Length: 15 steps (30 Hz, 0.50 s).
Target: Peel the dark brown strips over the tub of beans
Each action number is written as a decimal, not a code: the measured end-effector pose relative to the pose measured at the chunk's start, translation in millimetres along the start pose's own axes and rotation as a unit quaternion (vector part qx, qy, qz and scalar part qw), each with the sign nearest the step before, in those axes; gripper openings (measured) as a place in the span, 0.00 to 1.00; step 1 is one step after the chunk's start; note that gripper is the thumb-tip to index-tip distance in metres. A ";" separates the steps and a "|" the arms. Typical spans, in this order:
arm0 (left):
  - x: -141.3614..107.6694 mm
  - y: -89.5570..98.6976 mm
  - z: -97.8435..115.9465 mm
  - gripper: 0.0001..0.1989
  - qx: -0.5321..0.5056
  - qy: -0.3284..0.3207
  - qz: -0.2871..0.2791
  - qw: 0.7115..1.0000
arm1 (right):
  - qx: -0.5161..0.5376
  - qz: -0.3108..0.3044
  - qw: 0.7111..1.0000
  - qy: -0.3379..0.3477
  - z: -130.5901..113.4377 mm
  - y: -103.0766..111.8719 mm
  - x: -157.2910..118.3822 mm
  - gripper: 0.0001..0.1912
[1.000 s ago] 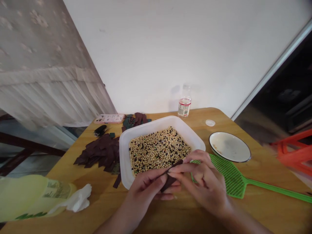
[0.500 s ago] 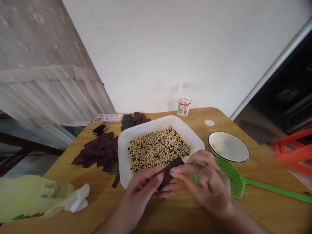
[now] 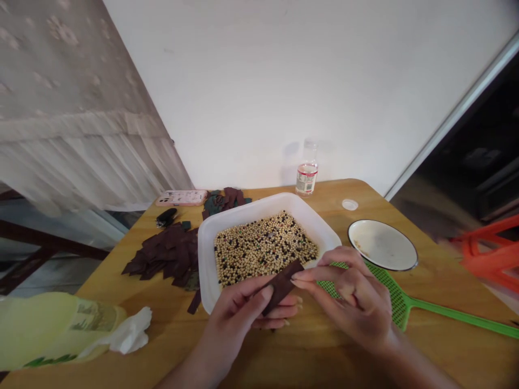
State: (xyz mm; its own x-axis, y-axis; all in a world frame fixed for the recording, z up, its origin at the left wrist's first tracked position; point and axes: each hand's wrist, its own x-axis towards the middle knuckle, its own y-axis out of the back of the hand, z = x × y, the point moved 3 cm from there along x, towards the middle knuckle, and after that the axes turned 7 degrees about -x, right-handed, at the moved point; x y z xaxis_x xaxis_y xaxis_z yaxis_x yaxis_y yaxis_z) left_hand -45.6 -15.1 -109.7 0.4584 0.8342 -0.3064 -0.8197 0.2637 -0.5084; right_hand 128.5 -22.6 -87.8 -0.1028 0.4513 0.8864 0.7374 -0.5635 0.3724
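A dark brown strip [image 3: 283, 289], like cloth or thin leather, lies across the fingers of my left hand [image 3: 243, 310]. My left thumb presses it from above. The fingertips of my right hand [image 3: 351, 292] are pinched together at the strip's right edge. Whether a small bead is between them is too small to tell. Just beyond both hands stands a white plastic tub [image 3: 208, 259] with many small beige, black and coloured beads [image 3: 263, 243] inside. Left of the tub lies a pile of similar brown strips [image 3: 166, 254].
Near the right hand are a green fly swatter [image 3: 399, 302] and a white dish [image 3: 383, 246]. Farther back stand a clear bottle [image 3: 307, 175] and its white cap [image 3: 350, 205]. A pink phone [image 3: 182, 198], black key fob [image 3: 166, 217], yellow bottle [image 3: 48, 329] and tissue [image 3: 132, 330] are at left.
My right fingertips have shifted slightly right along the strip, toward its edge, showing more of its surface. My left hand keeps its hold. The camera view has moved a little.
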 end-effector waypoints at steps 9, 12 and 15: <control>-1.4 0.8 -1.1 0.16 -0.002 -0.002 -0.015 1.000 | 0.000 0.012 1.000 0.007 1.8 2.2 3.2 0.17; -1.0 1.0 -2.0 0.15 -0.007 -0.001 -0.018 1.000 | 0.013 -0.007 1.000 0.012 1.2 1.4 3.5 0.15; 0.0 1.0 -2.0 0.14 -0.006 -0.005 -0.023 1.000 | 0.002 -0.005 1.000 0.019 0.2 2.0 3.1 0.14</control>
State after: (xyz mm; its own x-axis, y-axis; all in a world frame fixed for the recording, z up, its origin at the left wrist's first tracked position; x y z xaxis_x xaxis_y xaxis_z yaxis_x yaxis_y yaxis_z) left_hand -45.7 -15.8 -111.7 0.4926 0.8258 -0.2744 -0.7931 0.2963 -0.5322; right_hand 129.8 -22.2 -84.3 -0.1358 0.4294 0.8928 0.7392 -0.5561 0.3799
